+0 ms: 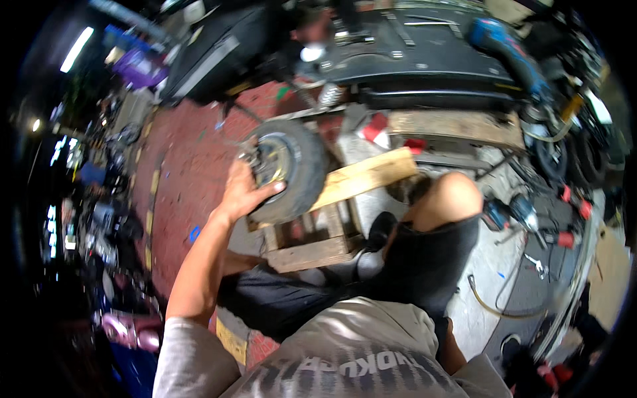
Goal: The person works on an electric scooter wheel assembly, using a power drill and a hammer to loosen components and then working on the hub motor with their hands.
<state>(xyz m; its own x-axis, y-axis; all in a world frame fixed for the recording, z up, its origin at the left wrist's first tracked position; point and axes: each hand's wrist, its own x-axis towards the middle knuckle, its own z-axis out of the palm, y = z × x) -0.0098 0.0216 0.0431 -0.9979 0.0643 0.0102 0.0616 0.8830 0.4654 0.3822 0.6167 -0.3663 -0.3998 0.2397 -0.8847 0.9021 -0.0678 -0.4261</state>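
Observation:
My left hand (251, 187) grips the hub and rim of a small black-tyred wheel (302, 176), its thumb lying on the metal rim. The wheel has some metal fittings (252, 151) at its centre. It rests tilted by a pale wooden plank (365, 172), above a small wooden pallet frame (305, 255) between my bent legs. My right forearm (453, 351) shows only partly at the lower right beside my body; that hand is out of sight.
A black platform (431, 60) holds wrenches and a blue power tool (494, 43). At right lie a drill (521, 212), a hose (504, 312) and tyres (587, 152). A red-painted floor (172, 192) stretches left, toward clutter and a pink panel (126, 328).

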